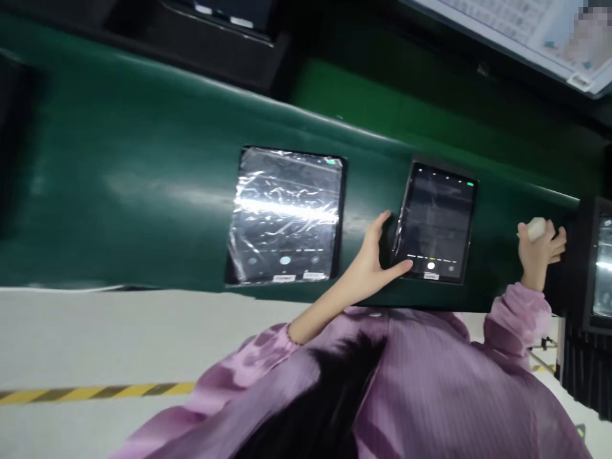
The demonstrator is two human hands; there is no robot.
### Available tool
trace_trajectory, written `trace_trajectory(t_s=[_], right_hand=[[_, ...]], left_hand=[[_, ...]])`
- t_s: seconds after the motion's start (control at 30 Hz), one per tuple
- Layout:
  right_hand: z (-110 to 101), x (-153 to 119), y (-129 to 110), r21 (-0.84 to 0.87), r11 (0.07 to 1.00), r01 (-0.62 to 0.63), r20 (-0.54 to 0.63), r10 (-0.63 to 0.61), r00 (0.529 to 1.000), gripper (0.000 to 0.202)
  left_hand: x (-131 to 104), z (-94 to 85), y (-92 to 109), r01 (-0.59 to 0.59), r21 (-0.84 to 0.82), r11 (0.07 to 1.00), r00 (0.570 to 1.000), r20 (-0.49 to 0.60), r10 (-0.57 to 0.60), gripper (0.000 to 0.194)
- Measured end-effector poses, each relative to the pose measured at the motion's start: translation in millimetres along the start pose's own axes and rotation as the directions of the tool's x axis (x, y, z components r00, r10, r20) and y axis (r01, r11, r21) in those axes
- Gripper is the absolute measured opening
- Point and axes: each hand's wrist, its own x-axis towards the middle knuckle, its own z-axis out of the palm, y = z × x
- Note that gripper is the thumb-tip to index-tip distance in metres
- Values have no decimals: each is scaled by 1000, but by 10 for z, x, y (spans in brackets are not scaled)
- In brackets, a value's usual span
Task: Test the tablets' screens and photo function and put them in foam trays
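My left hand (375,258) is open at the left edge of a dark tablet (435,223), its thumb over the lower left corner and the other fingers beside the frame. That tablet lies face up, its screen lit with a row of small labels and a white round button. To the left lies a second tablet (289,223) under wrinkled clear film that reflects the light, two white labels along its lower edge. Off to the right, my right hand (538,248) is closed around a small whitish block (534,228), whose kind I cannot make out.
Both tablets lie on a green-covered bench (167,210). A black tray (229,54) holding another device stands at the back left. A printed sheet (516,32) is at the upper right. At the right edge stands a black holder (581,268) with a screen. Striped tape (95,392) marks the floor.
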Motion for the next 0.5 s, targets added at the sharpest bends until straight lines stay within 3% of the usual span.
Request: trace_trajectory(t_s=[0.03, 0.1, 0.23, 0.37, 0.5], right_hand=[[33, 77, 32, -7, 998, -56, -37, 56, 998, 82], [110, 146, 54, 40, 998, -56, -50, 58, 997, 71], [201, -5, -17, 252, 956, 152, -6, -156, 988, 53], [177, -252, -150, 506, 799, 326, -23, -365, 931, 49], [211, -368, -232, 711, 579, 399, -106, -473, 874, 49]], left_hand=[[19, 92, -17, 8, -23, 1000, 1000, 28, -7, 103], [53, 223, -48, 1, -58, 998, 999, 52, 2, 114], [177, 353, -85, -37, -86, 996, 998, 48, 41, 118], [356, 458, -79, -79, -72, 994, 996, 41, 82, 124], [443, 553, -89, -107, -36, 994, 994, 18, 108, 129]])
